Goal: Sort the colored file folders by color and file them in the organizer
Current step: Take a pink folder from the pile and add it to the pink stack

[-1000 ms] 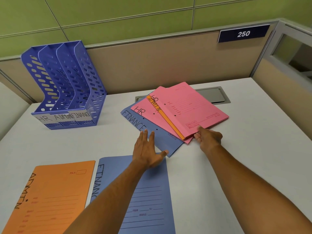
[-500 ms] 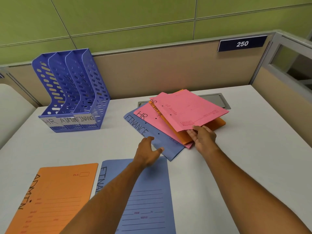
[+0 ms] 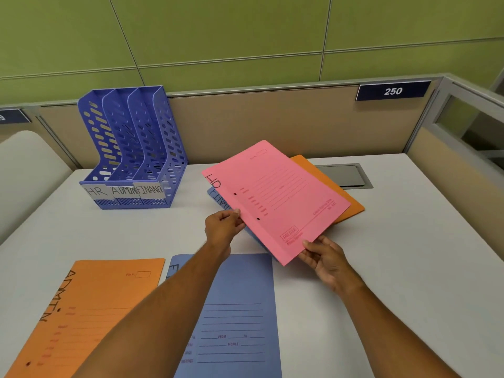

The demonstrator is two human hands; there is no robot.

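The blue organizer (image 3: 131, 154) carries three taped labels along its front: "HR", "ADMIN" and "FINANCE". The pink folder (image 3: 275, 197) has "HR" handwritten at its edge. The orange folder (image 3: 81, 315) on the tabletop reads "ADMIN". A blue folder edge (image 3: 218, 199) under the pink one shows "FINA". A dark sign (image 3: 392, 90) on the partition reads "250".

Coloured folders and a blue organizer on a white desk (image 3: 409, 268).
Beside the perforated blue organizer (image 3: 136, 148): a pink folder (image 3: 278, 197) with black lettering, orange folders (image 3: 90, 309), blue folders (image 3: 240, 317); green wall (image 3: 245, 31) behind.
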